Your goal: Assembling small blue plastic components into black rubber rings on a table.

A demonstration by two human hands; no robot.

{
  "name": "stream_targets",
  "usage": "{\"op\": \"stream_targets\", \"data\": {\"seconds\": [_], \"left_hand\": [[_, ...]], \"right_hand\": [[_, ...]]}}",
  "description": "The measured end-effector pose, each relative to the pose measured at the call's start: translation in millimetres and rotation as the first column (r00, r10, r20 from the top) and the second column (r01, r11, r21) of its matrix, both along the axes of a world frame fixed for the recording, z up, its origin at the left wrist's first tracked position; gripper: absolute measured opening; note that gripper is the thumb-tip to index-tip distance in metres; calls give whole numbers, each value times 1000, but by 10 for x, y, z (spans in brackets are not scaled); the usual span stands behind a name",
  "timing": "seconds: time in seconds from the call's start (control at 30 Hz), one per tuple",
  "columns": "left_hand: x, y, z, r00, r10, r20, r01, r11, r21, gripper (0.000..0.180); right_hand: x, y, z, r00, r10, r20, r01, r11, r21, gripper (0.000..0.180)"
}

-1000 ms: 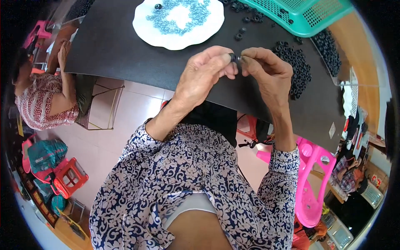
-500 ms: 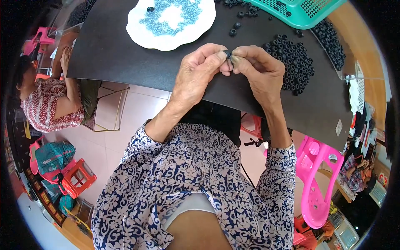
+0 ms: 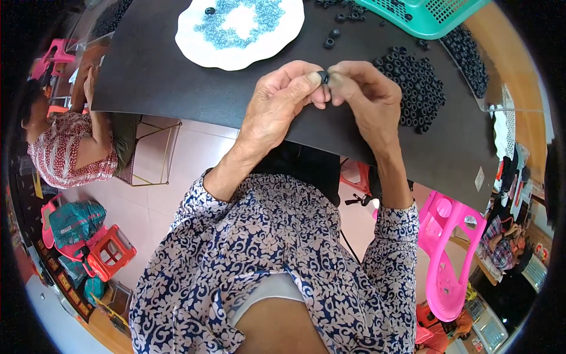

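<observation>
Above the near edge of the dark table, my left hand (image 3: 274,106) pinches a small black ring-shaped piece (image 3: 323,77) between thumb and forefinger. My right hand (image 3: 372,97) is right beside it, thumb and fingertips pressed together at the ring's side. Whatever those right fingertips hold, if anything, is too small to make out. Just beyond my right hand spreads a heap of similar black rings (image 3: 415,85). Past my left hand sits a white wavy-edged plate (image 3: 227,61), strewn with tiny bluish translucent bits (image 3: 221,36) and bearing one black ring (image 3: 210,10).
A green plastic basket (image 3: 436,26) stands at the far right, with more black pieces (image 3: 466,59) behind a clear edge. Loose rings (image 3: 332,38) lie before it. Another person (image 3: 73,141) sits at the table's left. A pink chair (image 3: 445,253) is at my right.
My right fingertips have shifted slightly, leaving more of the black ring showing. My left hand keeps its pinch. The whole view has moved only a little.
</observation>
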State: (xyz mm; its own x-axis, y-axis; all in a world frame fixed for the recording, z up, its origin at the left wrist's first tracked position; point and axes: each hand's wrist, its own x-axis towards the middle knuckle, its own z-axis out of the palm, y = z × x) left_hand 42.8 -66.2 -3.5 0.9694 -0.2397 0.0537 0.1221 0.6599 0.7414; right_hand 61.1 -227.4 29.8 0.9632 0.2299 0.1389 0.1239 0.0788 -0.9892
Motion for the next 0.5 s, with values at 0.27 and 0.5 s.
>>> {"op": "stream_targets", "data": {"seconds": [0.27, 0.5], "left_hand": [[3, -8, 43, 999, -31, -23, 33, 996, 78, 20], [-42, 59, 43, 998, -24, -64, 26, 999, 29, 18]], "right_hand": [[-97, -52, 28, 1000, -6, 3, 6, 1000, -19, 12], [-33, -309, 222, 989, -146, 40, 151, 954, -258, 10]]}}
